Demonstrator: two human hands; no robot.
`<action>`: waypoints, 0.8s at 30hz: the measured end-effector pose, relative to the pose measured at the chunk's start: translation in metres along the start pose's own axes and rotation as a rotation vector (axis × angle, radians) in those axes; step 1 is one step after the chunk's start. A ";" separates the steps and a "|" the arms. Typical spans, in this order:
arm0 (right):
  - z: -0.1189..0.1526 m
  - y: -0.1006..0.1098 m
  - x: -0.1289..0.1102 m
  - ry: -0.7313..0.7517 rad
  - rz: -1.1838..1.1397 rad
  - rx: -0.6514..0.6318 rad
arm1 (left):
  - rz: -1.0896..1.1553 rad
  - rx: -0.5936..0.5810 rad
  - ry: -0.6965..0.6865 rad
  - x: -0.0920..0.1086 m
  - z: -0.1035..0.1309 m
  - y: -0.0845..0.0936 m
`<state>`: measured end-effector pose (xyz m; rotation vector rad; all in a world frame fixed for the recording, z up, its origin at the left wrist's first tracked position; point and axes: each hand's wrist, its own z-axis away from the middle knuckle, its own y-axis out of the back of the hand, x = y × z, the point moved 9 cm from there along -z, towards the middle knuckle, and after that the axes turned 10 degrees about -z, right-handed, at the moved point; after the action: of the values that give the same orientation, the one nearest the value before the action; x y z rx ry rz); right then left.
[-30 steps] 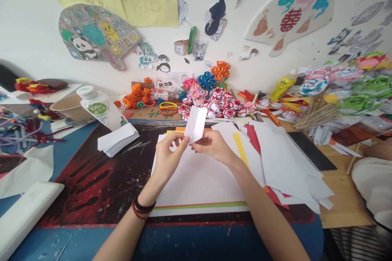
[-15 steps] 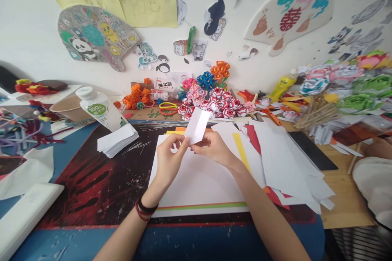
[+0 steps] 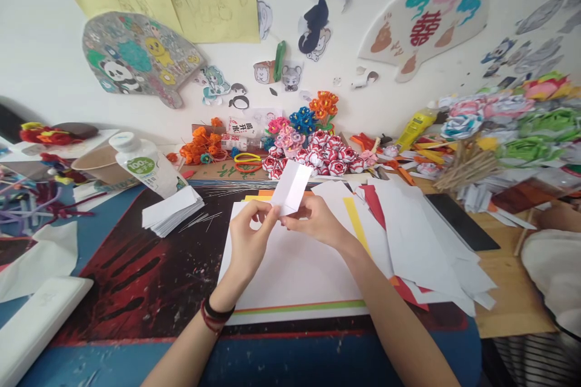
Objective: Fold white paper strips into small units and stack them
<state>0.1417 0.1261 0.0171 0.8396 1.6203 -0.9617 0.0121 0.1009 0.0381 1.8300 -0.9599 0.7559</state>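
Both hands are up over the table (image 3: 508, 290), holding one small white paper strip (image 3: 291, 187). The left hand (image 3: 247, 239) pinches the bottom left corner of the strip between thumb and fingertips. The right hand (image 3: 318, 224) pinches the bottom right part the same way. Both grips are closed tight on the paper. The strip stands up and leans a little to the right, with a fold line running down its middle. It hangs in the air above a big white sheet (image 3: 290, 272) that lies flat on the dark red and black mat (image 3: 136, 272).

A stack of white slips (image 3: 172, 210) sits near the left hand, and a plastic bottle (image 3: 145, 163) stands just behind the stack. Loose white, red and yellow papers (image 3: 408, 236) are spread out to the right. Paper flowers (image 3: 318, 148) sit in a bunch by the wall.

The strip is thin and held only at its bottom edge. If the fingers pull apart too hard, it could tear along the fold. If one pinch slips, the next fold could come out crooked. If it drops, it could be hard to spot on the white sheet.
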 end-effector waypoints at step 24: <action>0.001 0.009 -0.005 0.001 0.014 0.016 | 0.145 -0.194 0.134 -0.015 -0.002 -0.012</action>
<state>0.1514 0.1285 0.0200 0.8612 1.6079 -0.9657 0.0144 0.1109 0.0217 1.5353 -1.0480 0.8324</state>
